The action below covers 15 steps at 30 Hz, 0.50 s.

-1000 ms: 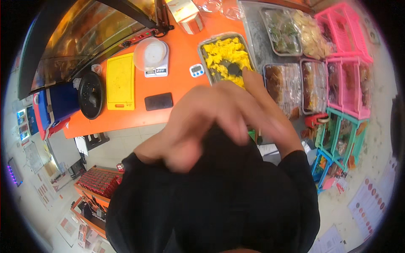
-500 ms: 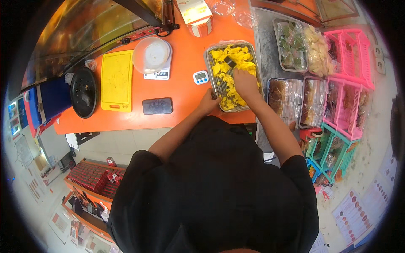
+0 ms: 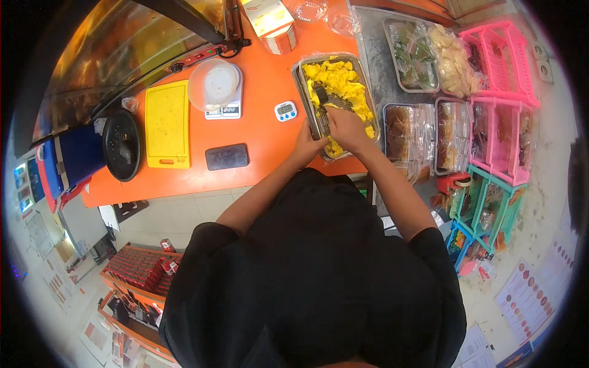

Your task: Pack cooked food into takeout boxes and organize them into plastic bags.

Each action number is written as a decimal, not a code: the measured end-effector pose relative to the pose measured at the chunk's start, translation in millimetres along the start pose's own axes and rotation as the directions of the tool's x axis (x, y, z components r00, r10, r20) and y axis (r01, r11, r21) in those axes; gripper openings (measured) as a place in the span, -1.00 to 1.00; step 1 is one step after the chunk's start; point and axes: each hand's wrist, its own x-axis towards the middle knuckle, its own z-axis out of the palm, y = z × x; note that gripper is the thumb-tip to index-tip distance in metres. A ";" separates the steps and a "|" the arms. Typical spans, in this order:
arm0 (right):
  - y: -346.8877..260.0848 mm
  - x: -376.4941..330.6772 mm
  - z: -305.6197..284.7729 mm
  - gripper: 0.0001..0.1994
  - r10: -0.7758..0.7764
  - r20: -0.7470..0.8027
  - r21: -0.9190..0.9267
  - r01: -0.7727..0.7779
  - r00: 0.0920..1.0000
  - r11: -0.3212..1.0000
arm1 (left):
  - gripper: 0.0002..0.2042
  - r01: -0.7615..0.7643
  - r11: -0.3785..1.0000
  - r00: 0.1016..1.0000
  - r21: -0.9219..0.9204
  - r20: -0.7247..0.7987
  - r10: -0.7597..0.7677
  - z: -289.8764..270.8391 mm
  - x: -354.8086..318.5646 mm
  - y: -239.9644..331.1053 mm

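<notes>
A rectangular metal tray (image 3: 372,92) with a mesh bottom lies near the table's right side. Soft yellow pieces (image 3: 343,75), looking like scrambled egg, gather mostly along its far and right parts, with a few at the near end. My right hand (image 3: 348,130) reaches over the tray, closed round the handle of a black spatula (image 3: 321,94). The spatula's dark head is down against the tray's left side, while its handle is mostly hidden by my fingers. My left hand (image 3: 308,147) grips the tray's near left rim, thumb toward the inside.
Left of the tray are a timer (image 3: 286,111), a phone (image 3: 227,157), a scale (image 3: 232,110) bearing a clear bowl (image 3: 212,84), a yellow cutting board (image 3: 167,126) and a black pan (image 3: 122,145). Packed food trays (image 3: 410,138) and pink baskets (image 3: 500,132) stand at right.
My right hand has drawn the spatula leftward and nearer, from the tray's middle to its left side. More mesh shows in the middle. My left hand stays at the rim.
</notes>
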 end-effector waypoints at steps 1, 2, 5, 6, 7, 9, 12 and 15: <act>-1.2 -1.8 -7.1 -0.70 -0.018 0.119 -0.059 0.025 0.993 0.998 | -0.37 -0.012 0.999 1.000 0.037 -0.022 0.013 1.7 -0.2 -1.9; 0.7 -3.8 -8.6 -0.70 -0.014 0.107 -0.057 0.020 0.994 0.998 | -0.37 -0.014 0.999 1.000 0.045 -0.012 0.014 1.9 -1.2 -3.4; 15.2 -5.4 -13.7 -0.70 -0.129 0.062 -0.013 0.130 0.990 0.991 | -0.38 -0.029 0.994 0.999 0.101 -0.036 0.033 5.8 -3.0 -1.4; 23.2 -4.2 -14.3 -0.70 -0.097 0.081 0.116 0.087 0.992 0.989 | -0.39 -0.040 0.990 0.998 0.135 -0.035 0.045 5.6 -4.4 1.1; 31.9 -3.9 -14.6 -0.69 -0.069 0.102 0.243 0.042 0.992 0.969 | -0.39 -0.051 0.984 0.998 0.168 -0.032 0.057 5.8 -5.9 3.9; 45.5 -2.2 -16.2 -0.68 -0.019 0.094 0.332 -0.014 0.995 0.943 | -0.40 -0.076 0.985 0.997 0.155 -0.013 0.079 3.1 -7.9 2.9; 73.9 -4.4 -21.7 -0.68 0.110 0.136 0.518 -0.166 0.985 0.839 | -0.43 -0.099 0.989 0.994 0.111 0.046 0.094 9.8 -9.5 13.9; 82.2 -10.5 -35.1 -0.69 0.160 0.019 0.564 -0.142 0.987 0.813 | -0.48 -0.120 0.985 0.990 0.128 0.096 0.108 11.1 -12.0 21.4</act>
